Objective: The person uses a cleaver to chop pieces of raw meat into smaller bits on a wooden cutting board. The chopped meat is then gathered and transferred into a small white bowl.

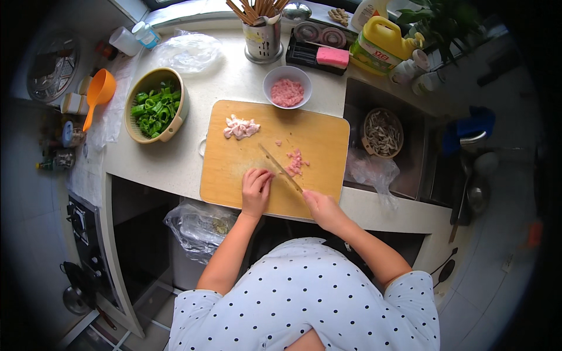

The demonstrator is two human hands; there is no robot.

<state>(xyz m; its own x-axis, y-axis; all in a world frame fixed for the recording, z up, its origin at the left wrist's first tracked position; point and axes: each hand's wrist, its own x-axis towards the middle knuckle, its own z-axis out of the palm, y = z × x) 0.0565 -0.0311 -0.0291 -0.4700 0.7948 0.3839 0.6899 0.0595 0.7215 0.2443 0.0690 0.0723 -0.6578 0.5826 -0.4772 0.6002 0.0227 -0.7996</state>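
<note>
My right hand (pixel 324 208) is closed round the handle of a kitchen knife (pixel 280 167), whose blade points away and to the left over the wooden cutting board (pixel 228 169). Just left of the blade, the fingers of my left hand (pixel 256 188) are curled down onto the board; what lies under them is hidden. Small diced pink meat (pixel 297 162) sits to the right of the blade. Several pale, larger meat pieces (pixel 240 127) are heaped at the board's far left. Behind the board stands a white bowl (pixel 266 88) with minced pink meat (pixel 287 92) in it.
At left is a colander (pixel 133 130) of cut green peppers (pixel 156 109), with an orange ladle (pixel 99 92) farther left. A utensil holder (pixel 262 44), pink sponge (pixel 332 57) and yellow jug (pixel 383 44) line the back. In the right-hand sink (pixel 413 167) sits a basket of greyish strips (pixel 382 134).
</note>
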